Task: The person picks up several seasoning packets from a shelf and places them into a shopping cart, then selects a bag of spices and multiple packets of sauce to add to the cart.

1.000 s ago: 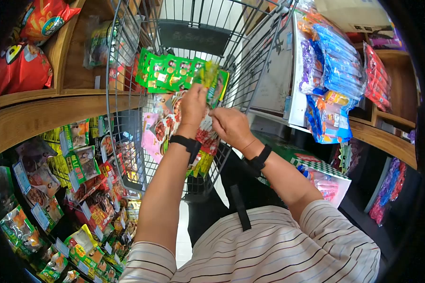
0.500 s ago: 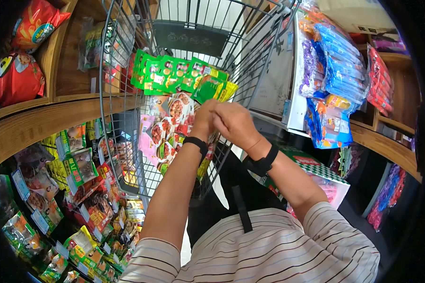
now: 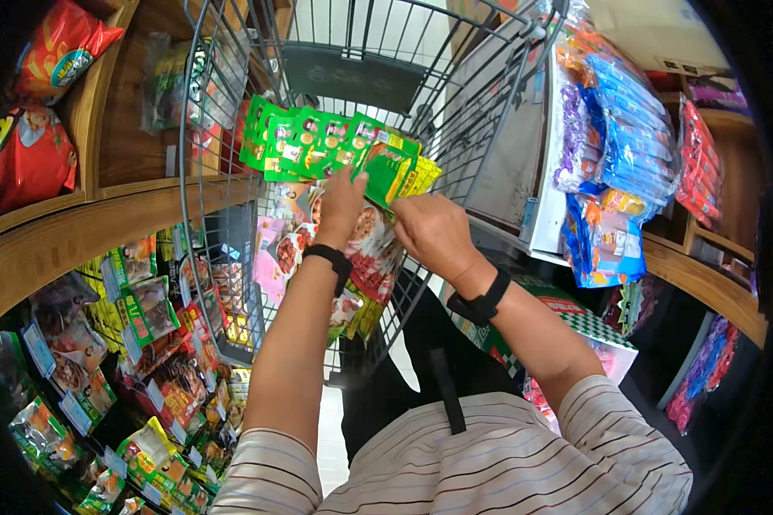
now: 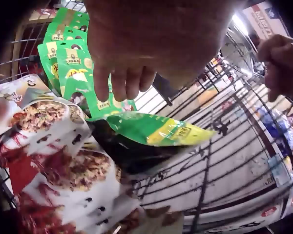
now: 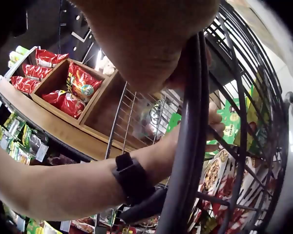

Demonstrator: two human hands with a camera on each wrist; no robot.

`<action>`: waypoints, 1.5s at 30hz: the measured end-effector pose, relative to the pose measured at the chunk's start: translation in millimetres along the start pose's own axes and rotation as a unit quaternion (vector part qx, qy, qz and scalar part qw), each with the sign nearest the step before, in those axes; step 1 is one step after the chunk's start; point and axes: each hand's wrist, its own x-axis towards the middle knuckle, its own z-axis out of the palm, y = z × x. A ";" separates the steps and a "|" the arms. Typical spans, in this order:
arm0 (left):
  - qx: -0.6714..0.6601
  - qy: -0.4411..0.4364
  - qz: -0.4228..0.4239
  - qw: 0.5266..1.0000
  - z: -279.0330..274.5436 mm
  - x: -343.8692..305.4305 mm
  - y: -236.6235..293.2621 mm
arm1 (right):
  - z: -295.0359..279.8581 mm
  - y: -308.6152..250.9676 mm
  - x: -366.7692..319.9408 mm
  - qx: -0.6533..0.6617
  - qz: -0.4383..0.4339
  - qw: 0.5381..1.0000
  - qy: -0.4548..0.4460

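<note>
A large dark-grey wire shopping cart [image 3: 352, 75] stands between brown wooden shelving [image 3: 51, 233] on the left and stacked blue plastic packets [image 3: 631, 129] on the right. Inside, white-and-red food-picture packets [image 3: 371, 253] lie nearer than overlapping flat green packets [image 3: 305, 142]; a glossy green-and-yellow packet [image 3: 391, 172] lies at their right end. The left hand [image 3: 342, 210], fingers extended, is at its left edge; the right hand [image 3: 434, 230] grips the cart's thick dark bar [image 5: 188, 136].

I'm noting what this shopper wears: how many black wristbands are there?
2. The left wristband and the right wristband each sit just behind the hand. Both forearms show, so no other seems hidden.
</note>
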 end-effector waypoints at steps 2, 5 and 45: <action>0.035 0.029 0.001 0.999 -5.9 21.0 -20.9 | -2.8 -3.6 1.8 0.007 0.005 1.000 0.006; 0.074 0.041 0.032 0.996 -10.4 48.3 -45.0 | -0.7 -2.4 5.0 0.000 0.002 1.000 0.004; 0.171 0.119 -0.013 0.978 -37.6 67.3 -73.6 | 101.9 94.9 117.7 -0.204 0.148 0.781 -0.571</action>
